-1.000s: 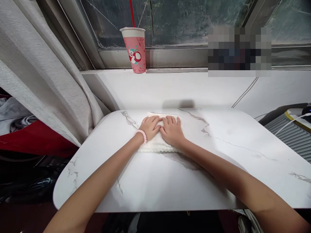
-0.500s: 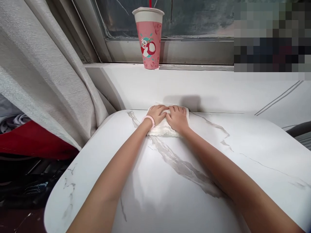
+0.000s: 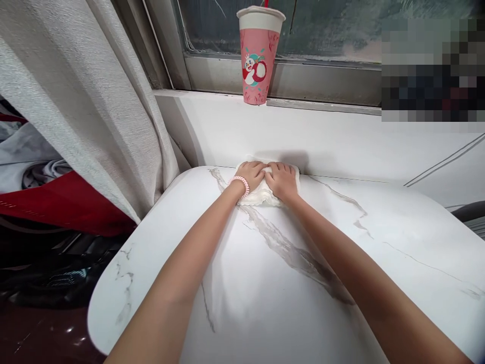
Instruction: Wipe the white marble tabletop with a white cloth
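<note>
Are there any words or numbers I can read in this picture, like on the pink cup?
No words or numbers can be read.
Pink cup on the window sill: only a cartoon figure, no letters that can be made out.
Pixelated patch by the window: blurred out, unreadable.
White cloth under the left hand and right hand, and the marble-look table: no writing.

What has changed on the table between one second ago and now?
Both hands, the left hand and the right hand, pushed the white cloth away across the table, to its far edge by the wall. They stay flat on it, side by side. The pink cup stays on the sill.
</note>
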`<action>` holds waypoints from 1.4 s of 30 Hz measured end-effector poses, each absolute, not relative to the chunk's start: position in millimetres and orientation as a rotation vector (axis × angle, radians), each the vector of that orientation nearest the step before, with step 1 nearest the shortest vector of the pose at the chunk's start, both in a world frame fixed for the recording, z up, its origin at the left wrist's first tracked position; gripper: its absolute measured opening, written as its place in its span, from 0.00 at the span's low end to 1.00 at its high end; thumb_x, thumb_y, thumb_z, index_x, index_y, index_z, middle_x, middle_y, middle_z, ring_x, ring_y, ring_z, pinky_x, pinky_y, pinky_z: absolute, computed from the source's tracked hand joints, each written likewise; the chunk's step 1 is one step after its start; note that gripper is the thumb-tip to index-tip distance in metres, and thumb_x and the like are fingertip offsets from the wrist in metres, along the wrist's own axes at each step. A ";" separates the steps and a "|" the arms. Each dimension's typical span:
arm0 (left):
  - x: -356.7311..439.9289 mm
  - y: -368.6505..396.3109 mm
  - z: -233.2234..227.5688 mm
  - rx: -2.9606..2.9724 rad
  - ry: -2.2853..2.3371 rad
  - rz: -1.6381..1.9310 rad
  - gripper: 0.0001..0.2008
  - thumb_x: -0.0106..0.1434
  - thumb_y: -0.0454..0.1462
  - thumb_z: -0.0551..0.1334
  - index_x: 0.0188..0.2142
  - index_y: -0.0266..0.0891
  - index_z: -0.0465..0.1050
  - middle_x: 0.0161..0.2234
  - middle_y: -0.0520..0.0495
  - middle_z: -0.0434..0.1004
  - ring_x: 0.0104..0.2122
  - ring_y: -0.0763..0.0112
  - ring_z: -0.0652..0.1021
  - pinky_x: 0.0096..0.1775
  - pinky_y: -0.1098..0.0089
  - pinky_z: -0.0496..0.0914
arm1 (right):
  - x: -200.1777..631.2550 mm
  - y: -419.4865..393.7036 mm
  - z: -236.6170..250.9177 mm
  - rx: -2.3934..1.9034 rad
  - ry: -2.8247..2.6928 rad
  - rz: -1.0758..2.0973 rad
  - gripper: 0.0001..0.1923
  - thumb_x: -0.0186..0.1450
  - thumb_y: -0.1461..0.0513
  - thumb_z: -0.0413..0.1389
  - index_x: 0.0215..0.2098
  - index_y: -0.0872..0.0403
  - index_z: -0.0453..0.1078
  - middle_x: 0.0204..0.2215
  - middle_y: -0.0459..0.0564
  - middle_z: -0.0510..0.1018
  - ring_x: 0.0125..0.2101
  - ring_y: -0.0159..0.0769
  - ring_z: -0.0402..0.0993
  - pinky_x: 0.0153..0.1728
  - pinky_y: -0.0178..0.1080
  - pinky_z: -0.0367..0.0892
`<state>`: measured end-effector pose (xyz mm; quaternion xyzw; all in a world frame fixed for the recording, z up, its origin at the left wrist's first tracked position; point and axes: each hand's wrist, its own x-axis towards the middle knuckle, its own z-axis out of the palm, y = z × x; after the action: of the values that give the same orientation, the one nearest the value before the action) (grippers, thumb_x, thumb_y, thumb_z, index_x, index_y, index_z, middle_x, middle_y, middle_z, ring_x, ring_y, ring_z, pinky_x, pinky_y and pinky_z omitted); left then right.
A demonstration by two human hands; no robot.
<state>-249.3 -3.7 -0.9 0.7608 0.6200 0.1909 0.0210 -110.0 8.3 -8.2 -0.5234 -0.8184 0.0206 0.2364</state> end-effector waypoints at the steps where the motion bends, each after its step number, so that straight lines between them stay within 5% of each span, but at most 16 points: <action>1: -253.5 -7.1 -0.1 2.353 1.922 0.593 0.21 0.70 0.38 0.48 0.58 0.42 0.69 0.59 0.47 0.71 0.58 0.62 0.70 0.62 0.59 0.58 | -113.7 5.3 -7.7 -1.431 -2.251 0.065 0.19 0.68 0.62 0.44 0.54 0.55 0.67 0.54 0.58 0.73 0.55 0.49 0.63 0.59 0.49 0.50; 15: -292.1 -73.5 3.3 2.245 2.017 0.589 0.21 0.69 0.39 0.48 0.57 0.43 0.69 0.60 0.47 0.70 0.61 0.63 0.67 0.64 0.58 0.56 | -147.3 -54.5 -5.0 -1.299 -2.354 0.039 0.21 0.70 0.63 0.42 0.57 0.59 0.65 0.54 0.60 0.72 0.57 0.47 0.62 0.61 0.50 0.48; 28: -273.7 -209.9 0.5 2.475 1.844 0.430 0.23 0.70 0.39 0.46 0.61 0.39 0.64 0.65 0.41 0.63 0.65 0.62 0.61 0.67 0.52 0.49 | -107.5 -195.9 -9.7 -1.198 -2.474 -0.109 0.29 0.72 0.58 0.38 0.65 0.69 0.58 0.62 0.72 0.63 0.63 0.62 0.55 0.61 0.68 0.44; 35: -258.1 -280.9 4.3 2.437 1.799 0.532 0.22 0.72 0.41 0.47 0.61 0.47 0.65 0.64 0.47 0.64 0.65 0.62 0.63 0.67 0.51 0.52 | -87.2 -257.6 3.5 -1.130 -2.633 -0.054 0.33 0.70 0.56 0.42 0.65 0.72 0.58 0.61 0.75 0.64 0.61 0.68 0.59 0.59 0.69 0.53; 42: -269.5 -308.5 12.2 2.412 1.826 0.531 0.21 0.72 0.40 0.47 0.61 0.50 0.66 0.64 0.50 0.66 0.64 0.64 0.65 0.66 0.52 0.55 | -78.6 -262.6 15.0 -0.848 -2.753 0.027 0.34 0.71 0.51 0.42 0.63 0.70 0.62 0.56 0.71 0.70 0.55 0.60 0.67 0.56 0.60 0.61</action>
<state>-269.5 -308.5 12.2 0.7847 0.5943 0.1727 0.0351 -78.6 -262.6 15.0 -0.2919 -0.9475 0.0093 0.1300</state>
